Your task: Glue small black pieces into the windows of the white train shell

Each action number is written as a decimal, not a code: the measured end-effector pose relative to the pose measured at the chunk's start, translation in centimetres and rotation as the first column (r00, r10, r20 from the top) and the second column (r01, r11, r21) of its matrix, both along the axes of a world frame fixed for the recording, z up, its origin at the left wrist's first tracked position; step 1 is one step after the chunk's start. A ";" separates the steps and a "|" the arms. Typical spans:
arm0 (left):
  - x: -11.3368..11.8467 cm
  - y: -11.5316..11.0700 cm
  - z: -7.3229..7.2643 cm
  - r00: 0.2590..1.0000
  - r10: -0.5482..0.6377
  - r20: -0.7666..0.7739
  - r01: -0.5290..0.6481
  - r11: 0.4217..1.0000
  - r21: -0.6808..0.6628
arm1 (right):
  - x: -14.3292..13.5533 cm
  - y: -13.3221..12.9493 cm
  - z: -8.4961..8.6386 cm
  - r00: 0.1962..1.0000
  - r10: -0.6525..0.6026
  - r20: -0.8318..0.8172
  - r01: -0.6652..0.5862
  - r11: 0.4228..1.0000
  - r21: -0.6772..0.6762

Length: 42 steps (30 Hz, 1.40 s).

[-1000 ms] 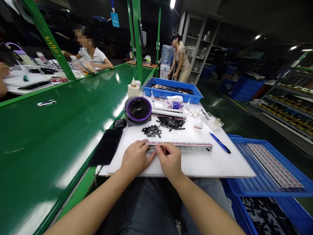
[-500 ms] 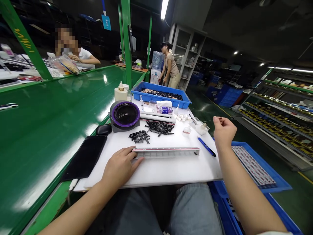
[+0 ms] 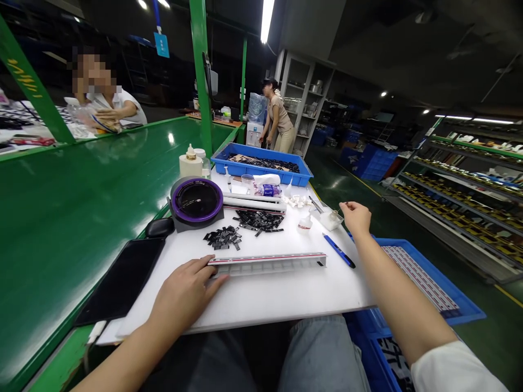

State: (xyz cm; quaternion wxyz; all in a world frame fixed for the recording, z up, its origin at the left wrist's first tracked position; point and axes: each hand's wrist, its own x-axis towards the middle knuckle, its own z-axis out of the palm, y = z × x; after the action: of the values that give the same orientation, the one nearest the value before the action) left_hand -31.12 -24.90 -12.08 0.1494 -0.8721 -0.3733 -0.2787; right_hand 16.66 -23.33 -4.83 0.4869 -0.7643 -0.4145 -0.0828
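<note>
My left hand (image 3: 186,294) is closed around the left end of a long white rail (image 3: 269,261) with a red stripe, lying across the white board. My right hand (image 3: 356,218) is raised over the board's right edge, thumb and fingers pinched together. Whatever they pinch is too small to make out. Just left of its fingertips is a small clear tray (image 3: 330,222) with a little container in it. A blue pen-shaped tool (image 3: 339,250) lies below that tray. Small black pieces (image 3: 224,238) are heaped behind the rail, beside a second dark pile (image 3: 261,220).
A purple-rimmed round device (image 3: 196,200), a cream bottle (image 3: 190,163) and a blue bin (image 3: 261,166) stand toward the back. At left lies a black tablet-like slab (image 3: 120,280). More striped rails fill a blue tray (image 3: 469,310) at right. Two other people are farther off.
My right hand has moved left and slightly down, closer to the small clear tray. My left hand keeps its hold on the rail's end. The whole view has shifted somewhat.
</note>
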 end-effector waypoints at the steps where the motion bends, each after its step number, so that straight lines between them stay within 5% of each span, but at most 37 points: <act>1: 0.0 0.0 0.0 1.000 0.006 -0.005 -0.006 1.000 -0.007 | -0.2 -0.1 -0.1 1.000 0.020 0.000 -0.020 0.999 -0.036; 7: 0.2 -0.3 0.3 0.999 0.043 -0.020 -0.044 0.996 -0.078 | -4.9 -6.6 -2.7 0.984 0.168 0.059 -0.164 0.984 -0.073; 10: 0.4 -0.7 0.7 0.997 0.070 -0.044 -0.074 0.992 -0.100 | -7.7 -10.9 -5.0 0.881 0.416 0.224 -0.400 0.909 -0.115; 13: 0.7 -0.9 1.2 0.994 0.086 -0.070 -0.094 0.988 -0.126 | -9.2 -12.9 -6.9 0.792 0.530 0.303 -0.488 0.848 -0.206; 25: 1.4 -1.1 2.3 0.986 0.120 -0.116 -0.144 0.963 -0.227 | -9.3 -11.9 -8.2 0.821 0.526 0.223 -0.468 0.843 -0.264; 42: 1.3 -0.9 1.5 0.983 0.172 -0.070 -0.181 0.970 -0.161 | -9.6 -12.0 -7.8 0.847 0.501 0.176 -0.439 0.848 -0.298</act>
State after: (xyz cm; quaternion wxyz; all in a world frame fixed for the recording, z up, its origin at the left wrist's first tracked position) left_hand -29.82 -25.85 -10.59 0.1105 -0.8522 -0.4672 -0.2078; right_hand 7.07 -35.34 -12.66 0.3382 -0.6762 -0.6545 -0.0027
